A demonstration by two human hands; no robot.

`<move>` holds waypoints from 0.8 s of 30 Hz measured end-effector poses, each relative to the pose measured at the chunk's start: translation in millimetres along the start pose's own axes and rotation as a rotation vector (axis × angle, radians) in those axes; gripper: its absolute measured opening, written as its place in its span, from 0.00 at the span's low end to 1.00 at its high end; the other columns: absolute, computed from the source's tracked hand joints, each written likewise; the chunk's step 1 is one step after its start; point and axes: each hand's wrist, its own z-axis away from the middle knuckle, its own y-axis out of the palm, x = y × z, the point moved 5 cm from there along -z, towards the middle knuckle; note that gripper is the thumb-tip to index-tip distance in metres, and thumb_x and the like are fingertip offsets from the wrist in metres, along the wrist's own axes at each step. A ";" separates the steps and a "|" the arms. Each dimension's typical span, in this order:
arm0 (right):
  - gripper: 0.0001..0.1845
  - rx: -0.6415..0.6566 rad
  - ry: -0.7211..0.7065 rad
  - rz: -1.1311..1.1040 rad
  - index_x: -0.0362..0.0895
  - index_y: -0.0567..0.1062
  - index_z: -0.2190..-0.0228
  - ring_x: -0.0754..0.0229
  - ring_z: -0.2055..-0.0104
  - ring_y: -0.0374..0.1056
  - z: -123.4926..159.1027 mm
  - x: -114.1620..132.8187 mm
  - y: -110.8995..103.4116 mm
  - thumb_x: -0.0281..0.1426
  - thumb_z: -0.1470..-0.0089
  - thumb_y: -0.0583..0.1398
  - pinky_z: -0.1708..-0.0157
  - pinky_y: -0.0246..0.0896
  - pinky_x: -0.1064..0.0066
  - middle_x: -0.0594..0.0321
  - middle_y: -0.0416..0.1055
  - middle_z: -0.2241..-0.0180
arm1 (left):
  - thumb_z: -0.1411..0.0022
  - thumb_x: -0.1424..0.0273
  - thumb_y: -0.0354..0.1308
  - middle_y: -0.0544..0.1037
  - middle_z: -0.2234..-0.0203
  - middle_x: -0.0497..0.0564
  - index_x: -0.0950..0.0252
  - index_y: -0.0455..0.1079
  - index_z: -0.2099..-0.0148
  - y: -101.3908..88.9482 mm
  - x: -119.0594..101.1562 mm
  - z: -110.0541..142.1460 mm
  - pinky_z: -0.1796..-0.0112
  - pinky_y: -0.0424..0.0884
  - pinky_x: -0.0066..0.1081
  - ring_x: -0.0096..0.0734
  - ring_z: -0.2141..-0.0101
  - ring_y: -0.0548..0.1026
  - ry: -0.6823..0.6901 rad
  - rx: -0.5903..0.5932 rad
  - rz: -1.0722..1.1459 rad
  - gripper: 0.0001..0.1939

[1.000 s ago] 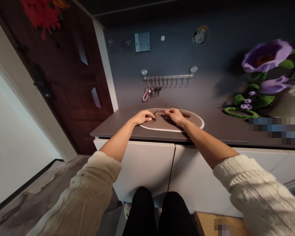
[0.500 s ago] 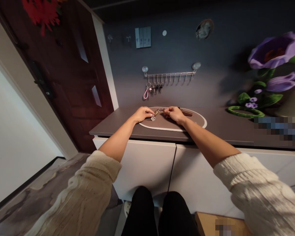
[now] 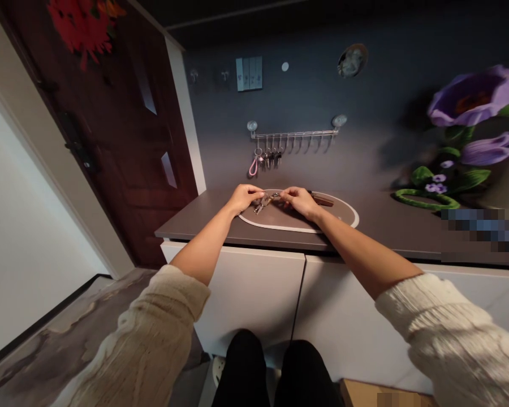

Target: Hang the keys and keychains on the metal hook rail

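Note:
A bunch of keys (image 3: 261, 205) hangs between my two hands, just over an oval brown mat (image 3: 297, 220) with a white rim. My left hand (image 3: 245, 199) pinches the bunch at its left end. From the other side, the fingertips of my right hand (image 3: 297, 201) are closed on a small metal clasp (image 3: 275, 195) joined to the keys. Partly behind my right hand, a brown strap-like item (image 3: 323, 200) rests on the mat; whether it is linked to the keys I cannot tell.
On the wall above, a clear hook rail (image 3: 294, 134) carries several keys and a pink loop (image 3: 253, 167). Purple fabric flowers (image 3: 477, 102) stand on the counter (image 3: 382, 226) at right. A dark red door (image 3: 123, 124) is at left, white cabinet doors (image 3: 254, 294) below.
The keys have swung and spread apart below my left fingers, where a round silvery piece showed before. Both hands keep their pinch. The whole view has shifted slightly downward.

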 end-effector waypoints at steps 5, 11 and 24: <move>0.10 0.060 -0.091 -0.043 0.40 0.71 0.69 0.70 0.77 0.61 2.6 7.0 5.7 0.34 0.54 0.60 0.78 0.55 0.77 0.65 0.68 0.74 | 0.57 0.65 0.64 0.76 0.78 0.49 0.71 0.74 0.67 0.6 -0.3 -0.1 0.71 0.64 0.26 0.21 0.78 0.67 -0.036 -0.045 0.115 0.15; 0.19 0.187 -0.109 -0.124 0.42 0.70 0.63 0.69 0.75 0.61 7.0 8.3 14.9 0.40 0.57 0.62 0.75 0.57 0.75 0.65 0.69 0.73 | 0.60 0.65 0.66 0.72 0.82 0.47 0.72 0.72 0.70 6.5 3.2 0.0 0.74 0.64 0.25 0.19 0.80 0.66 -0.078 -0.005 0.249 0.16; 0.18 0.182 -0.135 -0.140 0.41 0.70 0.72 0.69 0.77 0.59 11.9 15.7 14.7 0.42 0.60 0.63 0.74 0.56 0.74 0.67 0.67 0.77 | 0.63 0.64 0.69 0.72 0.82 0.46 0.72 0.69 0.71 14.7 4.2 2.6 0.75 0.67 0.26 0.20 0.81 0.68 -0.113 0.098 0.405 0.20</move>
